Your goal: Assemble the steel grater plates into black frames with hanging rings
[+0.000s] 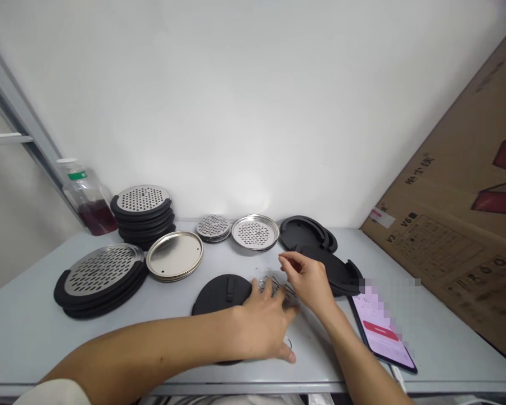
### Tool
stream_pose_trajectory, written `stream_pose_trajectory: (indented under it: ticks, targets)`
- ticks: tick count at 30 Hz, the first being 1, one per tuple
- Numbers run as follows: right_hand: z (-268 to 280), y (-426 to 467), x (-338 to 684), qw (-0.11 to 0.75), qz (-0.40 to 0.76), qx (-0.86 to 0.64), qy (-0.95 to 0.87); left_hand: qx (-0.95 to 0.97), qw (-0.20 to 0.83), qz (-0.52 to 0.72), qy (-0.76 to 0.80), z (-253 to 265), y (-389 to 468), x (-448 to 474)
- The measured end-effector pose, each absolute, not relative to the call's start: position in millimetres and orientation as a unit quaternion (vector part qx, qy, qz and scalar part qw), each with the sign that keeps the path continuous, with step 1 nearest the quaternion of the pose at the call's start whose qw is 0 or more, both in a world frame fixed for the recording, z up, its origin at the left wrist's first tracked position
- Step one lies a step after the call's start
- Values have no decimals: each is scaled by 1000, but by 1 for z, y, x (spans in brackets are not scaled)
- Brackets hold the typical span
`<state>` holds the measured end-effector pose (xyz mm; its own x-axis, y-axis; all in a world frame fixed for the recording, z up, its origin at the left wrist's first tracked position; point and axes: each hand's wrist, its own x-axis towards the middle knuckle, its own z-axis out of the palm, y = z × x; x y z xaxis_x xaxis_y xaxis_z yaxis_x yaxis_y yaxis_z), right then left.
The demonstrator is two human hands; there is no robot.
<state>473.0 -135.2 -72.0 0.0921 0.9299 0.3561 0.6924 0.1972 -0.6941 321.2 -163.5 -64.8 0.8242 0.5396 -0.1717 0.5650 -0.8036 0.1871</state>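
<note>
Left hand (261, 329): is hovering or resting low over the wire pieces, its fingers splaying and not visibly gripping anything.
Right hand (314, 281): is holding thumb and forefinger together in a pinch; whether something thin is sitting between them, I cannot tell.
Wire pieces (261, 284): are lying in a loose cluster on the bench (447, 354), just beside the black disc (211, 295) and partly under the left hand, probably for easy reach by both hands; they are looking thin, bent and metallic.
Black disc: is lying near the front edge, the left arm partly covering it, its matte face carrying a narrow raised bar.
Front-left stack (101, 270): is keeping like with like, seemingly to save room; slotted, shiny metal is showing inside a partial black rim.
Metal lids (175, 256): are nesting beside that stack, round, shallow and smooth.
Black holders (331, 270): are overlapping near the right hand, curved lips rising along their edges.
</note>
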Motion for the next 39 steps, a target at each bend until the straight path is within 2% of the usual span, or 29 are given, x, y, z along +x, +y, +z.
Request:
stream_pose_trajectory:
  ticks: [4,8,14,18,21,26,39]
  targets:
    - [-73,-135,472,394,151,-612,-669,931,103,-61,345,-64,-142,330]
    - [-75,-134,474,369,150,-615,-681,920,147,-55,359,-53,-119,322]
    - [-80,-137,474,294,157,-566,-754,893,223,49,389,-39,-104,263]
    - [-81,-141,469,228,161,-520,-807,871,217,98,430,-40,-117,222]
    - [-83,-142,462,199,152,-520,-817,896,216,35,386,-45,-135,208]
    - [-86,-138,454,179,110,-552,-807,898,273,-37,343,-56,-146,205]
    - [-91,-130,458,186,113,-600,-770,893,285,20,349,-59,-146,200]
